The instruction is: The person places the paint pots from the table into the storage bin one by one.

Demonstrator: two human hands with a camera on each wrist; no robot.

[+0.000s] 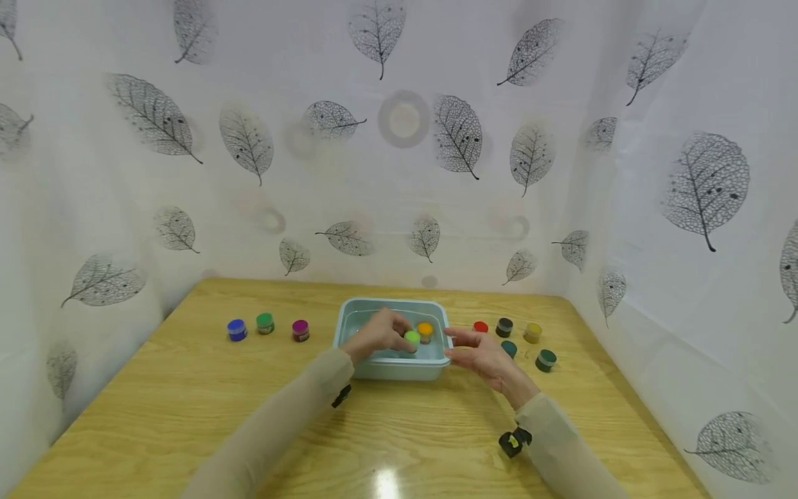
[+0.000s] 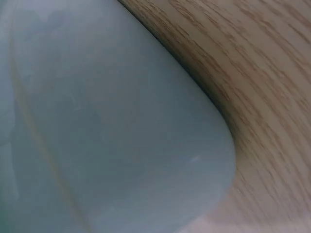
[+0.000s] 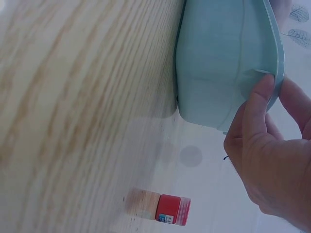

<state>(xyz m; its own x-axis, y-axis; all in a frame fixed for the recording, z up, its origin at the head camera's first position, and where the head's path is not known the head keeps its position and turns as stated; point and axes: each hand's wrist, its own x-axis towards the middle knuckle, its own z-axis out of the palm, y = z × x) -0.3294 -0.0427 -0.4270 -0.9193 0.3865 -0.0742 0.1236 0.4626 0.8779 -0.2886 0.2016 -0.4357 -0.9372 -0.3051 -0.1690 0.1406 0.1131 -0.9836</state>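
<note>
A pale blue plastic tub [image 1: 393, 373] stands on the table. Reaching into it, my left hand [image 1: 379, 334] pinches a small paint jar with a light green lid [image 1: 412, 337]. An orange-lidded paint jar [image 1: 425, 330] stands beside that one, inside the tub. My right hand [image 1: 489, 360] holds the tub's right rim; the right wrist view shows its fingers [image 3: 255, 104] against the outer wall and the thumb over the edge. In the left wrist view only the tub's outer wall [image 2: 131, 121] and wood show, with the left hand out of sight.
Left of the tub are blue [image 1: 237, 330], green [image 1: 264, 323] and purple [image 1: 300, 330] jars. To its right stand several more: red [image 1: 480, 326], black [image 1: 504, 327], yellow [image 1: 533, 333] and dark green [image 1: 545, 360]. A leaf-patterned curtain [image 1: 399, 201] surrounds the wooden table [image 1: 156, 409].
</note>
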